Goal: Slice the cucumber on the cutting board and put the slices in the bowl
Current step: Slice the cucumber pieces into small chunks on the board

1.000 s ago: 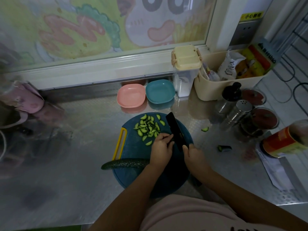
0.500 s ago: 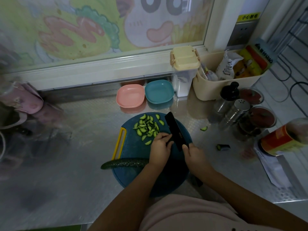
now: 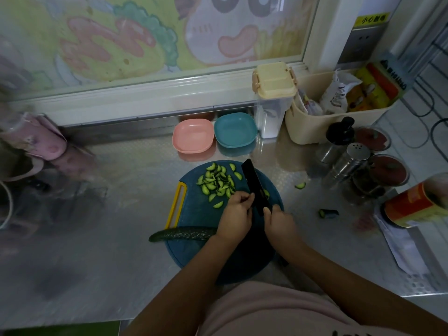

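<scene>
A round blue cutting board [image 3: 191, 214] with a yellow handle lies on the steel counter. A heap of green cucumber slices [image 3: 217, 183] sits on its far part. A long dark cucumber [image 3: 184, 233] lies across the board's near left edge and passes under my left wrist. My left hand [image 3: 236, 214] has its fingers curled down on a cucumber piece against the knife blade, and the piece is mostly hidden. My right hand [image 3: 278, 220] grips the handle of the black knife [image 3: 254, 183], whose blade points away. Behind the board sit a pink bowl [image 3: 193, 138] and a teal bowl [image 3: 235, 130].
One stray slice [image 3: 300, 185] and a dark cucumber end [image 3: 328, 213] lie on the counter to the right. Jars, a shaker [image 3: 349, 163] and a red can [image 3: 417, 204] crowd the right side. A beige basket [image 3: 322, 127] and a lidded container [image 3: 275, 93] stand at the back. Pink cloth lies at the left.
</scene>
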